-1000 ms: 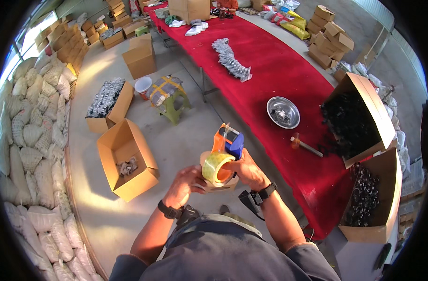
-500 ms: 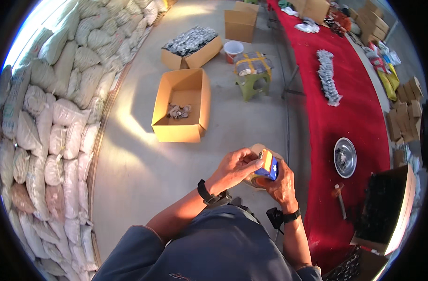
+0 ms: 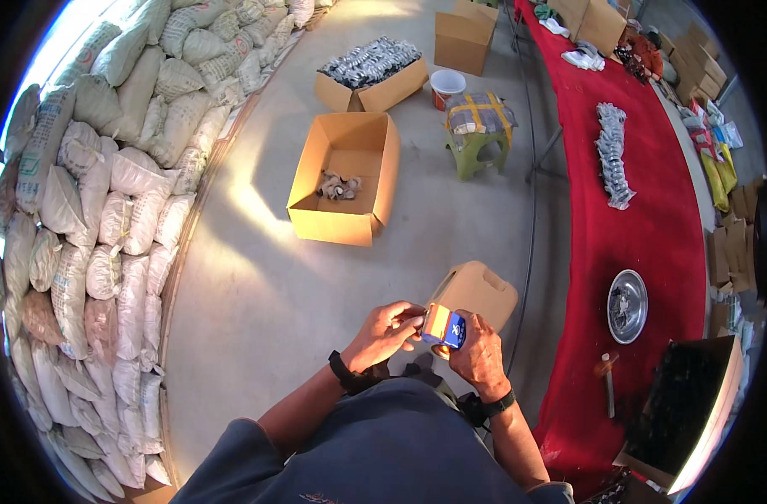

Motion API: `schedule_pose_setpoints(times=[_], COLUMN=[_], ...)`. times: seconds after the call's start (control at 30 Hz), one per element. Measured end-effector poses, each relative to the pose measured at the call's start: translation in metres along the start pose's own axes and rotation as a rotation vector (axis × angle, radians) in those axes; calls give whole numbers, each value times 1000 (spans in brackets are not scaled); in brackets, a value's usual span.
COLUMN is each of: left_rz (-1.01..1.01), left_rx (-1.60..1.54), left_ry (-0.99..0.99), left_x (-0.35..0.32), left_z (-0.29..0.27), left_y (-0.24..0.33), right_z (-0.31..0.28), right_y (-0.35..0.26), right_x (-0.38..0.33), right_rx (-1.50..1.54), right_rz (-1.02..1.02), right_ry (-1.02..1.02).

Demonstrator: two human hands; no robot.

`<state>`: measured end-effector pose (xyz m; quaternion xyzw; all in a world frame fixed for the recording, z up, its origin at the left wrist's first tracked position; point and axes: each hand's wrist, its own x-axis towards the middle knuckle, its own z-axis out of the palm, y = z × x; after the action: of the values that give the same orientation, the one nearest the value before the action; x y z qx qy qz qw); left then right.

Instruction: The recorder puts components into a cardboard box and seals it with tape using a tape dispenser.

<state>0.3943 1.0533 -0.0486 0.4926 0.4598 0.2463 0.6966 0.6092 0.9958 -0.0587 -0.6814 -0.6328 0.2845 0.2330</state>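
Head view: tape dispenser [image 3: 445,326], orange and blue, sits lower centre of frame, just above my torso. Right hand [image 3: 481,357] grip is closed around its body from the right; left hand [image 3: 389,330] pinches its left edge. Looks light, rigid plastic, probably a sharp cutter edge; best held by the handle. Tan box [image 3: 476,291] directly behind it.

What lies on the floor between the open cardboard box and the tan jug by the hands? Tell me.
In the head view, only bare concrete floor separates the open cardboard box from the tan jug; nothing lies there.
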Motion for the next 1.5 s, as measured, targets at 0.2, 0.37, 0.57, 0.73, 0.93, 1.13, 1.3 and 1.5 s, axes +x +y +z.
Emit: schedule_pose_setpoints(times=[0.2,0.37,0.57,0.73,0.93,1.13,1.3,1.5], left_rz=[53,109,19,-138,-116,-46,11,146], left_rx=[22,51,-198,-330,-466,-570,-543,-275], left_ry=[17,27,-84,-149,-146,-83,134,188], left_x=[-8,-4,3,6,9,12,18,26], left_z=[0,-6,-19,-40,-66,-91,-86,-102], left_y=[-2,-6,-5,-5,-10,-25,-26,-43], right_z=[-10,-5,-5,9,11,19,35,31], right_y=[-15,-12,-26,-31,-55,-82,-86,-101], right_x=[-5,-12,-11,-2,6,18,32,52], right_rx=[-47,-18,-59,-130,-114,-48,-83,-168], right_rz=[-19,-57,-62,-43,-101,-98,-151,-165], right_ry=[-11,36,49,-4,-58,-25,65,107])
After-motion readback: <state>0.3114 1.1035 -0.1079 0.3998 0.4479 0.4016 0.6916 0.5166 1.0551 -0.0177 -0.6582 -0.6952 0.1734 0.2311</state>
